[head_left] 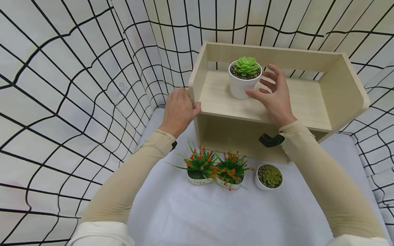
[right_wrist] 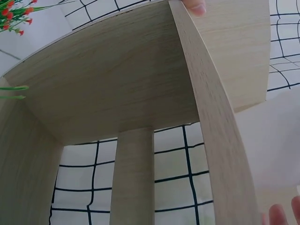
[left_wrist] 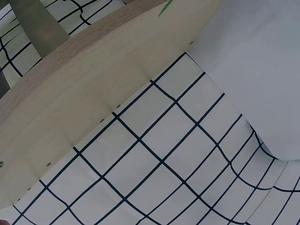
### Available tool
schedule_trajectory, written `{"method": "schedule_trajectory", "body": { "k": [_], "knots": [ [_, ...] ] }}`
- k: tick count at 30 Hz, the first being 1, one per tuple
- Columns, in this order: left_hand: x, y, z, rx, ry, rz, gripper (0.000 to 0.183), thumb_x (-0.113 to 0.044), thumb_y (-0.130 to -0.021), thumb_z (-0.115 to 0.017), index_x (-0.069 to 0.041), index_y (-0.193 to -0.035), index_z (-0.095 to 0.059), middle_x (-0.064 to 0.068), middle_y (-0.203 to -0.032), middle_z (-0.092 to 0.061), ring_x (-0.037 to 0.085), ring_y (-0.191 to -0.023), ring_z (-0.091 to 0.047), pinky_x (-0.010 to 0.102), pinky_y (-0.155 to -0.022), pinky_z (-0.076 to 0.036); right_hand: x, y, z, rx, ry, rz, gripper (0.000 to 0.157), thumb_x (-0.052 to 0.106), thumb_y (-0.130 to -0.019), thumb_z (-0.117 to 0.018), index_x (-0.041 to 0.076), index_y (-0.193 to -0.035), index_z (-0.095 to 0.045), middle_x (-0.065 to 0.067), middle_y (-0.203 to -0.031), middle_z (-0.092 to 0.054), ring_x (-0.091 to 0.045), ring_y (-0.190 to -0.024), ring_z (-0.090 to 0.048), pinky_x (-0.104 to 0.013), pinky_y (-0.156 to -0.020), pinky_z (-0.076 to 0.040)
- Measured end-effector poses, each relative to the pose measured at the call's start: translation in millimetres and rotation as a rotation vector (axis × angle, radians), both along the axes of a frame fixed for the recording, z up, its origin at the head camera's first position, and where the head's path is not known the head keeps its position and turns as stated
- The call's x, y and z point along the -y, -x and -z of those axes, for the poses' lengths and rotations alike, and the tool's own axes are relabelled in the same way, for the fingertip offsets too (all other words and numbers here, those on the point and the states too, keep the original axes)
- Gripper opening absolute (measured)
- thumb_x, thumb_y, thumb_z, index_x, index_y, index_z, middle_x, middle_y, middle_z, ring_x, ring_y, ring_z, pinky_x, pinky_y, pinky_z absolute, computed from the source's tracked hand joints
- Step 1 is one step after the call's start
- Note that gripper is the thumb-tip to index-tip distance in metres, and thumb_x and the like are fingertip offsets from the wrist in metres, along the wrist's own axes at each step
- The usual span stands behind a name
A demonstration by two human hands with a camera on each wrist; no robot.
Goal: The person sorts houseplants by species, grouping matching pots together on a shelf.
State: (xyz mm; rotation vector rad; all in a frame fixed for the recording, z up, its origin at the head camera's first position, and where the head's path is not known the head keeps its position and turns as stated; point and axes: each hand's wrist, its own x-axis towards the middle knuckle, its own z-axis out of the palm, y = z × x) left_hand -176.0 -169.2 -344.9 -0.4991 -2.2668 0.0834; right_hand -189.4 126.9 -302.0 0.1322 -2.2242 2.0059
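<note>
A small two-level wooden shelf [head_left: 303, 97] stands on a white-covered surface. My left hand [head_left: 178, 111] holds its left side panel, fingers along the outside and thumb around the front edge; that thumb [right_wrist: 194, 7] also shows at the top of the right wrist view. On the upper board sits a white pot [head_left: 240, 89] with a bright green succulent [head_left: 246, 66]. My right hand [head_left: 274, 95] is spread at the pot's right side. Its thumb tip is at the pot's wall, touching or very close, while the fingers are loosely bent and not closed around it.
Two pots of orange-red flowers [head_left: 200, 164] [head_left: 232, 171] stand before the shelf, beside a small white pot with a dull green succulent [head_left: 271, 177]. Black wire-grid panels [head_left: 77, 85] enclose the left, back and right sides. The shelf's lower compartment [right_wrist: 117, 79] opens forward.
</note>
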Motion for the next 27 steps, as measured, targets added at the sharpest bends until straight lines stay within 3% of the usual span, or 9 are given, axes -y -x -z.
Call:
{"method": "schedule_trajectory", "body": {
  "k": [10, 19, 23, 27],
  "knots": [
    [0, 2.0, 1.3, 0.006, -0.004, -0.001, 0.037, -0.032, -0.094, -0.048, 0.004, -0.089, -0.056, 0.017, -0.085, -0.056, 0.031, -0.078, -0.046, 0.041, -0.073, -0.042, -28, -32.2, 5.3, -0.079, -0.049, -0.070, 0.093, 0.008, -0.075, -0.080, 0.035, -0.149, -0.030, -0.002, -0.149, -0.040, -0.029, -0.138, -0.044, -0.046, -0.113, -0.038],
    [-3, 1.2, 0.4, 0.031, -0.027, 0.000, 0.040, -0.032, -0.094, -0.049, 0.007, -0.092, -0.056, 0.020, -0.090, -0.058, 0.034, -0.082, -0.050, 0.043, -0.076, -0.045, -48, -72.0, 17.1, -0.155, 0.011, -0.170, 0.098, -0.009, -0.071, -0.078, 0.026, -0.150, -0.033, -0.005, -0.149, -0.042, -0.027, -0.137, -0.044, -0.018, -0.101, -0.046],
    [-4, 1.2, 0.8, 0.038, -0.037, -0.002, 0.040, -0.032, -0.095, -0.048, 0.007, -0.094, -0.055, 0.021, -0.090, -0.057, 0.034, -0.080, -0.047, 0.043, -0.074, -0.044, -57, -90.3, 27.7, -0.203, 0.041, -0.250, 0.102, -0.017, -0.067, -0.075, 0.019, -0.152, -0.031, -0.012, -0.151, -0.039, -0.024, -0.139, -0.044, -0.018, -0.104, -0.045],
    [-5, 1.7, 2.0, 0.045, -0.054, 0.008, 0.041, -0.032, -0.096, -0.046, 0.008, -0.097, -0.054, 0.021, -0.090, -0.056, 0.033, -0.078, -0.044, 0.043, -0.072, -0.042, -67, -106.9, 42.4, -0.237, 0.040, -0.269, 0.107, -0.024, -0.062, -0.074, 0.012, -0.153, -0.030, -0.022, -0.152, -0.036, -0.023, -0.138, -0.045, -0.022, -0.107, -0.043]
  ]
}}
